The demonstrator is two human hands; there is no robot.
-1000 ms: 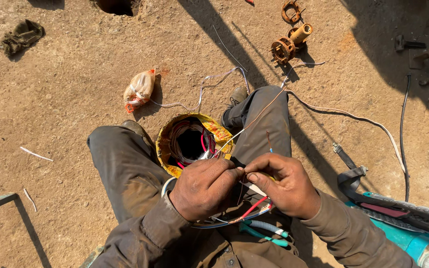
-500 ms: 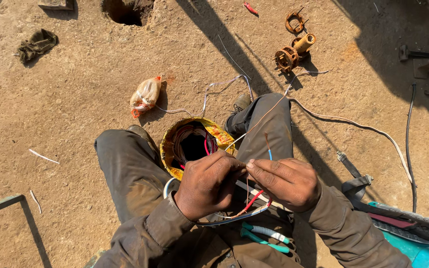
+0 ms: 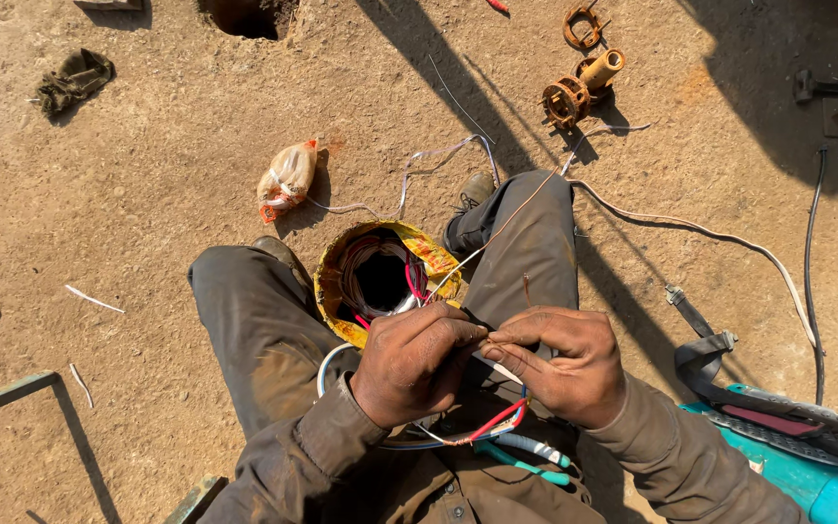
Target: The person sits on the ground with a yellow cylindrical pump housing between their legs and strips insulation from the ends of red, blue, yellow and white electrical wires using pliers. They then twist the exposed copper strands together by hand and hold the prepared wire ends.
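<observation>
One package lies on the ground beyond the knees – a small clear bag [image 3: 287, 178], knotted, orange at both ends. The ground [image 3: 147, 243] is bare packed dirt, sunlit, crossed by long shadows; a hole [image 3: 244, 15] opens at the top edge. Between the person's legs sits a round motor shell [image 3: 337, 267], its rim wrapped in yellow tape, with red and pale wires [image 3: 409, 277] coiled inside. Just this side of it the two hands meet: the left hand [image 3: 409, 364] and right hand [image 3: 564, 364] both pinch a thin wire [image 3: 526, 287] between closed fingertips – its copper end sticks up. A rusty part [image 3: 579, 85] lies well beyond, a grey cable [image 3: 710, 233] trailing right.
</observation>
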